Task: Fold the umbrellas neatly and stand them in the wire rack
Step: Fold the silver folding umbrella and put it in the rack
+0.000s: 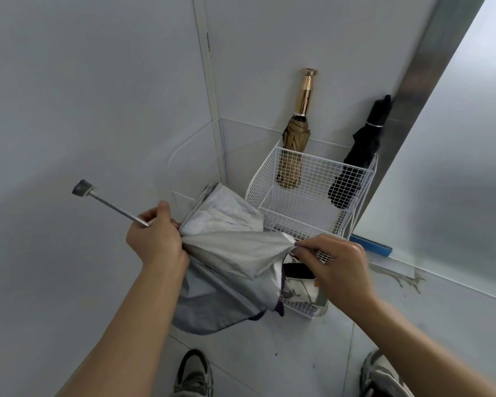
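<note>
A silver-grey umbrella point(229, 253) hangs loose and unfolded in front of me. My left hand point(155, 236) grips it where the metal shaft point(112, 207) meets the canopy; the shaft points up and left to a grey end cap. My right hand point(335, 262) pinches the tip of one canopy panel and holds it taut to the right. A white wire rack point(312, 179) stands in the corner behind. Inside it a folded gold umbrella point(294, 138) stands at the back left and a folded black umbrella point(358, 156) leans at the back right.
Pale walls meet in a corner behind the rack. A metal frame point(430, 81) with frosted glass rises on the right, with a blue strip point(371, 245) at its foot. My two shoes point(194, 373) show on the tiled floor below. A dark object lies under my right hand.
</note>
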### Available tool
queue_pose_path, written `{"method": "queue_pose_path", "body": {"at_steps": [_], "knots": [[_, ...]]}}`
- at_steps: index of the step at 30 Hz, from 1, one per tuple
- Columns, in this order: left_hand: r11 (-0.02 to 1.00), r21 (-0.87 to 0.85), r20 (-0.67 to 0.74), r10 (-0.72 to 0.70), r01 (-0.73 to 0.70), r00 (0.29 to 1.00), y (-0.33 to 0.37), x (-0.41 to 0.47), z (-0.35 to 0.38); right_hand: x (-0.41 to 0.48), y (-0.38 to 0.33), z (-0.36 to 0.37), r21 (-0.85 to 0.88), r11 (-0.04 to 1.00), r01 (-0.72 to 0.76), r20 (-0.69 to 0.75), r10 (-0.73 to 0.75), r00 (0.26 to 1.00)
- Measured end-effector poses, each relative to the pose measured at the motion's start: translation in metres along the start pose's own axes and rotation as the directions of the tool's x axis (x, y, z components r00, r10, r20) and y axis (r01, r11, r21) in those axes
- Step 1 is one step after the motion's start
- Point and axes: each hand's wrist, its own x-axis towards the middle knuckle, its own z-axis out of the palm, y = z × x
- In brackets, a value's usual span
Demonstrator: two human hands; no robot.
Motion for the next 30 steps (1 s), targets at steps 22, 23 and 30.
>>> {"method": "queue_pose_path", "body": {"at_steps": [22, 23, 30], "knots": [[0.997, 0.003, 0.372, -0.073, 0.078, 0.925, -0.004, -0.011, 0.008, 0.009, -0.003, -0.006, 0.235, 0.732, -0.639, 0.403, 0.525, 0.750], [0.993, 0.012, 0.422, -0.113, 0.119, 0.899, -0.006, -0.015, 0.010, 0.009, -0.001, -0.002, 0.250, 0.668, -0.701, 0.483, 0.541, 0.688], [0.970, 0.112, 0.451, -0.241, 0.214, 0.859, -0.004, -0.030, 0.013, 0.018, -0.002, -0.005, 0.557, 0.541, -0.630, 0.224, 0.632, 0.741]]}}
